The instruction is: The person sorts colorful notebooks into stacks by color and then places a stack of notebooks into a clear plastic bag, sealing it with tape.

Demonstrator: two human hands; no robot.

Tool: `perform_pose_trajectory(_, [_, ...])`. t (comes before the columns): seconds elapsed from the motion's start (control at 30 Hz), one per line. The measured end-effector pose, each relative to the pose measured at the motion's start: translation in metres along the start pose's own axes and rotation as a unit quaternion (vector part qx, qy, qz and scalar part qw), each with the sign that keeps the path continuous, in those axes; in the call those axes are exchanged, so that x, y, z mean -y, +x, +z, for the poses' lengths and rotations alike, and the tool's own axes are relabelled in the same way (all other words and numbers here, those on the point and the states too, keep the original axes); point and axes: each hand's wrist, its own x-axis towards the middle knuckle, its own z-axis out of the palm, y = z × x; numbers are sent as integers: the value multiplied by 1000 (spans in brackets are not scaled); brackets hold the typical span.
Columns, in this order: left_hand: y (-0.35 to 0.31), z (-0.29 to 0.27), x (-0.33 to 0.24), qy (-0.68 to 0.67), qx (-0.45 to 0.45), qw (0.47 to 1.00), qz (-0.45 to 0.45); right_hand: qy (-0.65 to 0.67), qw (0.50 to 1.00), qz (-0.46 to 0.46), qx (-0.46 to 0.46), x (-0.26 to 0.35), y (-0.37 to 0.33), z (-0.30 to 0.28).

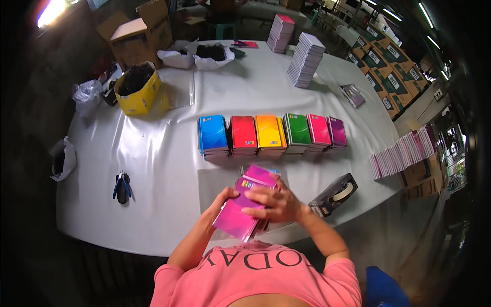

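Left hand (pixel 220 202) clasps purple-pink notebooks (pixel 235 218); right hand (pixel 283 205) lies half-open across them.

Magenta shades into purple across the held notebooks (pixel 237 217), set against a pink shirt (pixel 204 286) with black lettering. Over the white tabletop (pixel 148 220), colour runs through a blue pile (pixel 213 133), a red pile (pixel 243 133), a yellow-orange pile (pixel 268 132), a green pile (pixel 298 130), a hot-pink pile (pixel 319 130) and a purple pile (pixel 337 132), several covers bearing small multicoloured lettering. A bright yellow box (pixel 137 102) holds black contents (pixel 137 81); pliers (pixel 127 188) show blue handles; a tape dispenser (pixel 327 198) is black. Whitish page edges stripe two tall stacks (pixel 304 62), one topped pink, while brown cartons (pixel 391 71) carry dark green panels with white lettering.
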Motion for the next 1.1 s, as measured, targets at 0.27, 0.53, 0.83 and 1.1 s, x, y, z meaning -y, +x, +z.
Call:
perform_pose_trajectory(0.27, [14,-65,41,284,-84,842,450,576,698,385,-180,37,-28,76])
perform_pose_trajectory(0.53, [23,-87,84,404,-147,702,568,428,838,291,-170,53,-59,119])
perform_pose_trajectory(0.83, [34,-79,93,417,-154,679,584,523,774,325,-150,51,-63,108])
perform_pose_trajectory(1.1, [41,-73,100,424,-218,657,584,460,811,307,-192,52,-71,132])
